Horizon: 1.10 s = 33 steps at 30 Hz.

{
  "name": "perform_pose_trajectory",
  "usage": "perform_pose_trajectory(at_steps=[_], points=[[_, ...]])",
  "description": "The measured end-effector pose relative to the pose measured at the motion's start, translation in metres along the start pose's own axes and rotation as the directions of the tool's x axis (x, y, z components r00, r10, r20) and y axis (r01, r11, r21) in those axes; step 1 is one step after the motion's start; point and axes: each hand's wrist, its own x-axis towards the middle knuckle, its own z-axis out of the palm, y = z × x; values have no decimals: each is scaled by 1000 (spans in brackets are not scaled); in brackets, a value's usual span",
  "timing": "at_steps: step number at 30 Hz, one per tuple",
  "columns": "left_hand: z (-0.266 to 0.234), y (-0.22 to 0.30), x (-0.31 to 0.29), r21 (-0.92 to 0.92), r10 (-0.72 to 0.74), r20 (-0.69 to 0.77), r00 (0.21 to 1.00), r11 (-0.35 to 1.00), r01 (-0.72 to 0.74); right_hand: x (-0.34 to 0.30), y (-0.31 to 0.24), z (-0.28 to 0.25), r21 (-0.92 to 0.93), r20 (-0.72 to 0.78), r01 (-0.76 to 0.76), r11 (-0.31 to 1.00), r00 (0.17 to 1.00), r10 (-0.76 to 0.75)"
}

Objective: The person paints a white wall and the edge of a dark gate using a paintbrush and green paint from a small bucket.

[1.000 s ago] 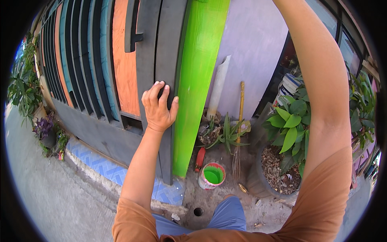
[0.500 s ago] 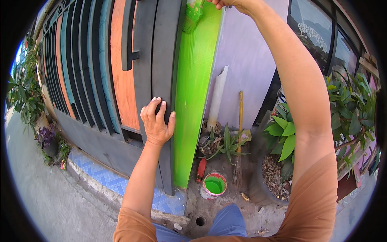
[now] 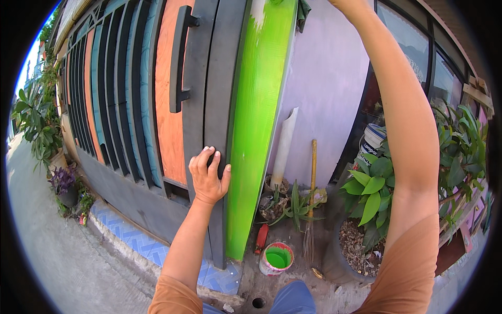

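Note:
My left hand (image 3: 210, 175) rests against the dark grey metal gate (image 3: 215, 120), its fingers apart and the thumb near the gate's edge. Beside it runs a tall bright green painted strip of wall (image 3: 256, 125), with a pale patch near its top. My right arm reaches up to the upper edge, where only part of my right hand (image 3: 351, 5) shows; its fingers are cut off. A dark green cloth-like piece (image 3: 303, 14) hangs near the strip's top. On the ground below stands a small bucket of green paint (image 3: 277, 258).
A red object (image 3: 261, 239), potted spiky plants (image 3: 298, 210), a white pipe (image 3: 285, 141) and a stick broom (image 3: 312, 172) stand by the lilac wall (image 3: 329, 78). On the right is a large leafy pot (image 3: 361, 251). A round hole (image 3: 258, 302) lies near my feet.
The view has tilted upward slightly, so the scene sits lower. My right hand has moved up and right in the picture; the green-coated paintbrush has almost left it. My left hand stays on the gate.

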Motion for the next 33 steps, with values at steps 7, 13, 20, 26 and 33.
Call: perform_pose_trajectory(at_steps=[7, 13, 20, 26, 33], points=[[0, 1, 2, 0, -11, -14, 1000, 1000, 11, -35, -18, 9, -478, 153, 599, 642, 777, -611], [2, 0, 1, -10, -13, -17, 1000, 1000, 13, -30, 14, 37, -584, 258, 587, 560, 789, -558], [0, -1, 1, -14, -9, -20, 1000, 1000, 9, -13, 37, 61, -676, 221, 521, 521, 818, -532], [0, 1, 1, -16, -12, -12, 1000, 1000, 12, -7, 54, 73, -580, 156, 515, 631, 830, -535], [0, -2, 1, -4, -8, -14, 1000, 1000, 8, -89, 40, 81, -692, 349, 577, 435, 794, -498]])
